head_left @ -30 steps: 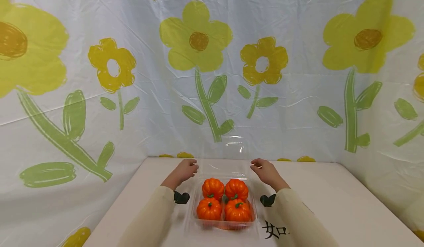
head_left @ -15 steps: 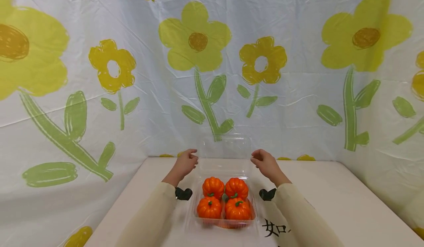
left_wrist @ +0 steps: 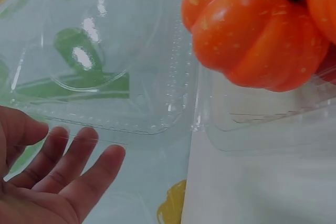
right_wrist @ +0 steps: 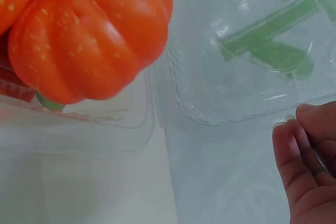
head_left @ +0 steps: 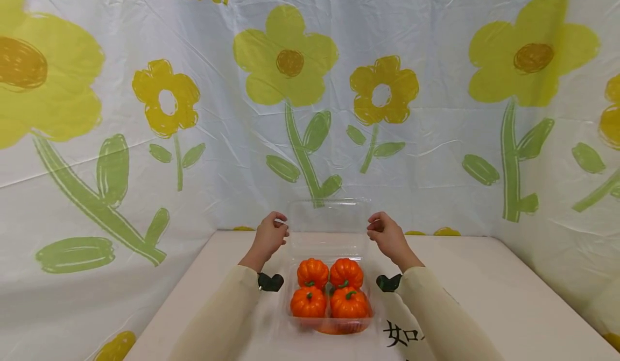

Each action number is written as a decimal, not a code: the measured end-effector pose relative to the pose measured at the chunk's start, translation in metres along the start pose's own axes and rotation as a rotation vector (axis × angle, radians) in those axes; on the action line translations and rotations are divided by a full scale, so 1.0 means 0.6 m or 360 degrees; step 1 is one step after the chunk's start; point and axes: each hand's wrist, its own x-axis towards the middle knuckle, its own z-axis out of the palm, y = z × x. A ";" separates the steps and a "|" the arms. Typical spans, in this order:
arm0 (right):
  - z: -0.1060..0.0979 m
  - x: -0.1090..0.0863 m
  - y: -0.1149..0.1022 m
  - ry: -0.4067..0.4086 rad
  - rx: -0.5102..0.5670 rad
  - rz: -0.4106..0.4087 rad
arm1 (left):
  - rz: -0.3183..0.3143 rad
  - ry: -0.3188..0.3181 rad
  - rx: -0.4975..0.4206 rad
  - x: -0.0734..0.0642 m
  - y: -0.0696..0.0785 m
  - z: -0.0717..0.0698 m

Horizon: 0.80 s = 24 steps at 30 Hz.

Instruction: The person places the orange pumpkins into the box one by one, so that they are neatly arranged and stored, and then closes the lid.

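A clear plastic clamshell container [head_left: 329, 323] stands on the table with several orange toy pumpkins [head_left: 308, 302] in its base. Its hinged lid [head_left: 329, 221] is raised at the back. My left hand [head_left: 271, 237] holds the lid's left edge, thumb on one side and fingers on the other; in the left wrist view those fingers [left_wrist: 79, 156] are spread along the rim. On the opposite edge, my right hand [head_left: 387, 237] pinches the lid between thumb and fingertips [right_wrist: 283, 135]. Pumpkins fill the base, and one pumpkin [right_wrist: 89, 35] looms close in the right wrist view.
The pale table [head_left: 465, 291] ends at a flower-printed curtain [head_left: 426, 151] just behind the lid. Black characters [head_left: 402, 333] mark the surface right of the container. Dark heart-shaped pieces [head_left: 270, 282] sit by both cuffs.
Both hands have risen a little along the lid's sides and now sit nearer its upper part. The lid looks wider and leans differently. The pumpkins stay in the base.
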 end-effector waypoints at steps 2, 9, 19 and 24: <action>0.001 0.000 0.000 0.0017 -0.0011 -0.0004 | 0.0019 0.0009 0.0001 0.000 -0.002 0.001; 0.002 -0.002 0.001 0.0077 -0.0046 -0.0026 | 0.0129 0.0041 0.0025 -0.004 -0.004 0.005; 0.005 -0.006 0.003 0.0157 -0.0083 -0.0072 | 0.0287 0.0030 0.0003 -0.006 -0.019 0.002; 0.008 -0.013 0.006 0.0147 -0.0118 -0.0064 | 0.0289 0.0020 0.0022 -0.012 -0.028 0.000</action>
